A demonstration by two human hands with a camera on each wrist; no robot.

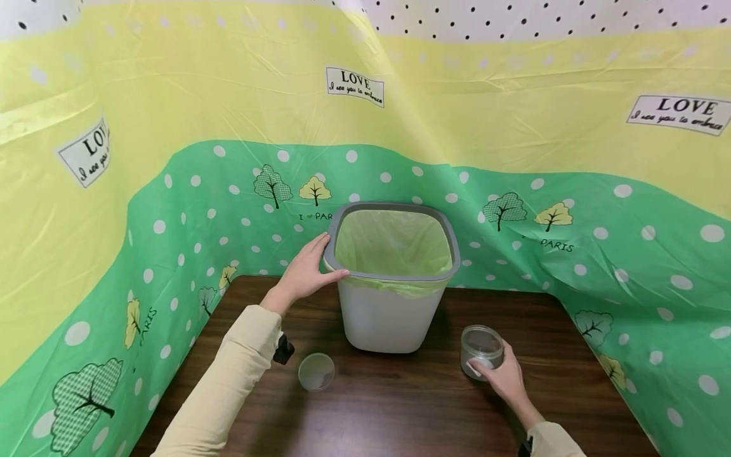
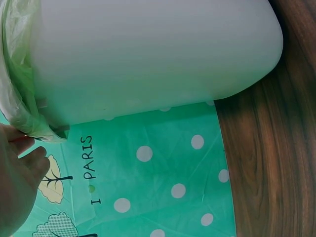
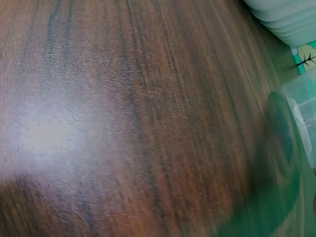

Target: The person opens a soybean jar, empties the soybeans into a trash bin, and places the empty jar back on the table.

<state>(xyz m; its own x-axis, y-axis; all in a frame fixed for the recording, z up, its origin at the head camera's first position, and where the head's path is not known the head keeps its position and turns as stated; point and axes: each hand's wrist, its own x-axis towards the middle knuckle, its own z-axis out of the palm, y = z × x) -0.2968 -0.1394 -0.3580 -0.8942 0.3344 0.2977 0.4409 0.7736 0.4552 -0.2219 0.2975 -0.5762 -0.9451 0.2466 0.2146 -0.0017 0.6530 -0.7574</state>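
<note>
A white trash bin [image 1: 388, 317] with a grey rim [image 1: 455, 244] and a light green liner [image 1: 394, 244] stands on the brown table. My left hand [image 1: 304, 274] holds the rim at its left front corner, thumb over the front edge and fingers along the side. In the left wrist view the fingers [image 2: 32, 160] bend close to the gathered liner edge [image 2: 22, 98]. My right hand [image 1: 505, 376] grips a clear round plastic jar [image 1: 481, 343] right of the bin. Only a side of that jar [image 3: 302, 111] shows in the right wrist view.
A clear round lid-like disc [image 1: 316, 372] lies on the table [image 1: 388, 406], left of and in front of the bin. Yellow and green printed cloth [image 1: 514, 127] hangs behind the table and along both sides.
</note>
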